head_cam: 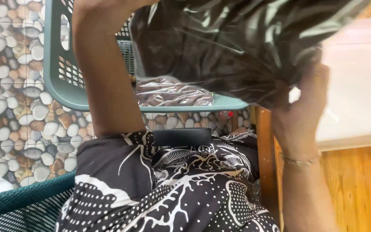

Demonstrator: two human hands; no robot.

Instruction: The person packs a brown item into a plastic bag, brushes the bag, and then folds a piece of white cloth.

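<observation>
Right hand [299, 107] pinched the large clear plastic bag of dark contents [237, 38] — left hand's grip out of frame, cannot tell — one smaller packed bag [172, 92] already lay in the teal plastic basket [61, 81].

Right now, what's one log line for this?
left hand: on bag | right hand: grips bag | basket: packets inside

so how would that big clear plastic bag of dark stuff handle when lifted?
The plastic bag is probably floppy: its film creases and bunches at the right hand. The glossy surface suggests slipperiness. It bulges full, so likely heavy-ish; the left hand is also raised to it.
</observation>
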